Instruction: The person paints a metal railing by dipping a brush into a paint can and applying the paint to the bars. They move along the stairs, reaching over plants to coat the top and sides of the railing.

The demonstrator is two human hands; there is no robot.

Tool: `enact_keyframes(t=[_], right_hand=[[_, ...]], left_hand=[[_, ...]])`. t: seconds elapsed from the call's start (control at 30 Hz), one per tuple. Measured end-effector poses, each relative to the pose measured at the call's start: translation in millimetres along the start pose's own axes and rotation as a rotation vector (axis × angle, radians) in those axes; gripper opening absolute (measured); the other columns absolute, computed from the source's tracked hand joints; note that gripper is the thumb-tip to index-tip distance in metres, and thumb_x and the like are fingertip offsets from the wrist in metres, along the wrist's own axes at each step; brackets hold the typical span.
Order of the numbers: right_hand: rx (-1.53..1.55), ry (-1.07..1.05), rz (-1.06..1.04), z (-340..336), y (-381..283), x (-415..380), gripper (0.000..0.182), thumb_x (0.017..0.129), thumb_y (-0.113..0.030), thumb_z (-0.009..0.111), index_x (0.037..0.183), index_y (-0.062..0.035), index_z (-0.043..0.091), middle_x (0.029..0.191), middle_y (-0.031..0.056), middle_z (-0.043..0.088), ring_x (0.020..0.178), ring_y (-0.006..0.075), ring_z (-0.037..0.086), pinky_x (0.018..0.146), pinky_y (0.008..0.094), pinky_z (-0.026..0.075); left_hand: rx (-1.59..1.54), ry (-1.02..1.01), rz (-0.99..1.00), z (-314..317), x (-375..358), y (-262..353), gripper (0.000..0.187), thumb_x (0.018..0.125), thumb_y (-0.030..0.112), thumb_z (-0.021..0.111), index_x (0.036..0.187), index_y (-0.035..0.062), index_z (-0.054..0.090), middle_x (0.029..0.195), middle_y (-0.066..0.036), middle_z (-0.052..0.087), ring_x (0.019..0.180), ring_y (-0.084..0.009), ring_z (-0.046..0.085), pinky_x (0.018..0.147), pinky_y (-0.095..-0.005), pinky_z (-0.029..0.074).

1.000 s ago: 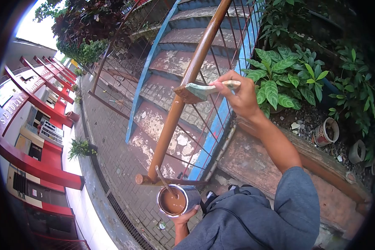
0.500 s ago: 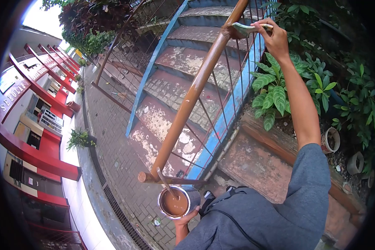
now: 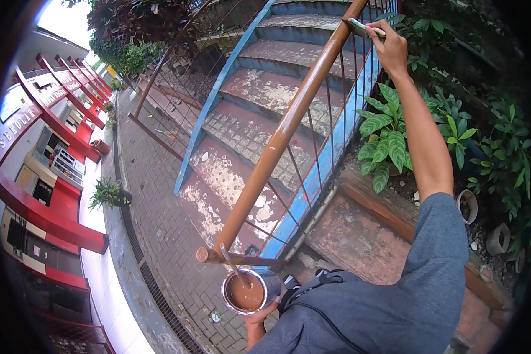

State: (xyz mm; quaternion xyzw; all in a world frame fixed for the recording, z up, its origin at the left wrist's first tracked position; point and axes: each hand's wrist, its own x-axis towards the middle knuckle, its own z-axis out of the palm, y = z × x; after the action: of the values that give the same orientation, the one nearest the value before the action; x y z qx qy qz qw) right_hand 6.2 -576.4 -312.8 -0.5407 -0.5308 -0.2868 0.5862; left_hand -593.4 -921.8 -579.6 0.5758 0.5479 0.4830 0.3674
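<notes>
My right hand [image 3: 389, 47] is closed around the handle of a paintbrush [image 3: 360, 27], with the bristles against the upper part of a brown handrail [image 3: 289, 121]. Wet-looking brown paint shines along the rail. Low in front of me, my left hand [image 3: 262, 312] grips a metal paint can [image 3: 271, 286] from its side and underneath; some of its fingers are hidden. Brown paint [image 3: 245, 295] fills much of the can, and a stirring stick [image 3: 230, 259] leans out of it. The can is just below the rail's lower end.
Behind the rail rise steps [image 3: 253, 127] with peeling paint and a blue side edge [image 3: 336, 147]. Leafy plants [image 3: 389, 138] and pots [image 3: 467, 206] border the right. On the left are brick paving [image 3: 159, 177], a drain grate [image 3: 153, 289] and a red-and-white building [image 3: 59, 206].
My right hand has turned the brush, so its bristles now point up and left at the rail rather than lying under it. My left hand still holds the can, with the view slightly shifted.
</notes>
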Motion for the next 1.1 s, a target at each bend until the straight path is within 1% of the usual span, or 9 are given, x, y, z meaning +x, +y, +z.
enact_keyframes(t=[0.2,0.23,0.43,0.53,0.6,0.63,0.73,0.93,1.1], right_hand=[[0.184,-0.085,-0.052,-20.4,-65.8,-60.0,0.018,0.098,-0.020,0.074,0.103,-0.0040,0.071,0.096,0.0138,0.077,0.084,0.0308,0.075,0.073,0.0386,0.057],[0.207,-0.095,-0.124,-22.1,-74.7,-71.5,0.016,0.096,-0.017,0.076,0.103,-0.0029,0.071,0.098,0.0135,0.077,0.085,0.0319,0.074,0.074,0.0396,0.057],[0.246,-0.222,-0.170,-51.3,-135.7,-132.4,0.017,0.089,-0.010,0.080,0.102,-0.0024,0.071,0.100,0.0115,0.076,0.090,0.0294,0.074,0.077,0.0379,0.057],[0.343,-0.253,-0.161,-64.0,-149.1,-154.8,0.015,0.092,-0.010,0.078,0.102,-0.0020,0.071,0.100,0.0121,0.077,0.088,0.0258,0.075,0.076,0.0357,0.058],[0.562,-0.271,0.134,-71.5,-152.0,-163.9,0.012,0.096,-0.011,0.075,0.101,0.0000,0.071,0.100,0.0116,0.078,0.085,0.0190,0.075,0.074,0.0338,0.059],[0.654,-0.299,0.240,-76.4,-149.5,-163.2,0.013,0.101,-0.011,0.070,0.103,0.0017,0.070,0.100,0.0116,0.079,0.085,0.0148,0.075,0.074,0.0323,0.060],[0.927,-0.394,0.360,-70.1,-128.2,-147.4,0.014,0.103,-0.012,0.067,0.106,0.0025,0.067,0.102,0.0128,0.078,0.092,0.0155,0.074,0.080,0.0323,0.062],[0.993,-0.487,0.308,-23.8,-35.2,-100.4,0.025,0.103,-0.024,0.067,0.109,-0.0001,0.064,0.106,0.0157,0.075,0.103,0.0213,0.073,0.095,0.0361,0.060],[0.932,-0.346,0.292,-6.5,28.3,-70.0,0.026,0.102,-0.021,0.066,0.108,0.0023,0.059,0.111,0.0190,0.074,0.106,0.0258,0.073,0.095,0.0402,0.063]], left_hand=[[-0.064,-0.010,-0.093,0.0,8.0,-17.2,0.078,0.058,0.013,0.099,0.126,0.0024,0.061,0.119,-0.004,0.066,0.104,-0.0179,0.064,0.088,-0.0341,0.055],[0.036,-0.122,-0.090,-7.8,10.6,-21.9,0.087,0.061,0.007,0.097,0.137,-0.0002,0.055,0.128,-0.008,0.062,0.114,-0.0232,0.064,0.099,-0.0393,0.055],[-0.101,-0.085,0.032,12.9,33.3,-5.0,0.088,0.059,0.007,0.095,0.138,0.0008,0.055,0.127,-0.008,0.063,0.115,-0.0237,0.063,0.101,-0.0394,0.053],[-0.066,-0.215,-0.057,14.5,39.5,-7.4,0.091,0.059,0.007,0.095,0.139,0.0016,0.054,0.128,-0.008,0.062,0.116,-0.0238,0.063,0.101,-0.0388,0.053],[-0.085,-0.186,0.011,24.2,45.5,3.2,0.085,0.058,0.008,0.097,0.133,0.0026,0.057,0.121,-0.006,0.065,0.108,-0.0208,0.065,0.094,-0.0364,0.054],[-0.102,-0.152,0.078,29.3,49.0,9.5,0.079,0.058,0.009,0.099,0.127,0.0035,0.061,0.115,-0.004,0.067,0.101,-0.0179,0.066,0.087,-0.0340,0.055],[-0.135,-0.195,-0.016,31.0,49.7,19.6,0.072,0.058,0.008,0.098,0.121,0.0042,0.064,0.110,-0.003,0.069,0.097,-0.0169,0.067,0.084,-0.0330,0.056],[-0.085,-0.165,-0.025,26.5,45.1,18.5,0.065,0.059,0.009,0.098,0.115,0.0043,0.067,0.104,-0.003,0.069,0.091,-0.0162,0.067,0.081,-0.0328,0.056],[-0.125,-0.029,0.012,21.2,37.7,2.3,0.087,0.054,0.009,0.100,0.129,0.0015,0.057,0.119,-0.006,0.064,0.105,-0.0195,0.064,0.091,-0.0345,0.056]])
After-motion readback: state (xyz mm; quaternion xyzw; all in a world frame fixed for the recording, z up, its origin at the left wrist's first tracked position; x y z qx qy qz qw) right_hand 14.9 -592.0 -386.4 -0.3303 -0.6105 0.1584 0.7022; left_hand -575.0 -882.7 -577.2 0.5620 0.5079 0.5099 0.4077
